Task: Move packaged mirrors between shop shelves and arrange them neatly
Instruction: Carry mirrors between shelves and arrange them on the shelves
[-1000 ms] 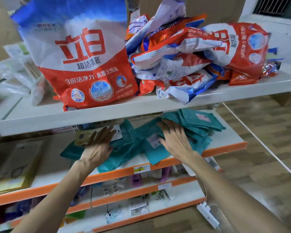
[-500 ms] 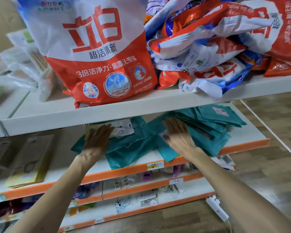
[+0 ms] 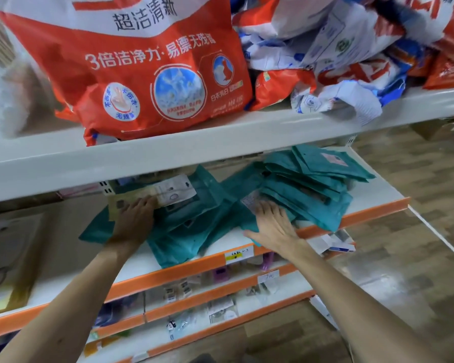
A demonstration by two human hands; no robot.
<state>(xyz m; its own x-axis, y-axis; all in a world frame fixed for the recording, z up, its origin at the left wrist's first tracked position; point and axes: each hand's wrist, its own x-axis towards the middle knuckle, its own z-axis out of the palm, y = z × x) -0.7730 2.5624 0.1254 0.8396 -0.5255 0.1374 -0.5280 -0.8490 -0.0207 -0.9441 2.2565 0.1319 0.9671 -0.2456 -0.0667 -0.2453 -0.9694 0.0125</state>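
Just changed: left hand (image 3: pixel 133 218) slid back onto a beige pack (image 3: pixel 116 205); right hand (image 3: pixel 273 224) dropped to the heap's near edge.
Grip: both flat, clamping nothing.
Teal mirror packs (image 3: pixel 307 195): centre frame, middle shelf (image 3: pixel 375 200), untidy; gathering looks likely.

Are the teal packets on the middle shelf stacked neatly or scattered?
Scattered: the teal packets lie overlapping at different angles across the shelf, some overhanging its orange edge.
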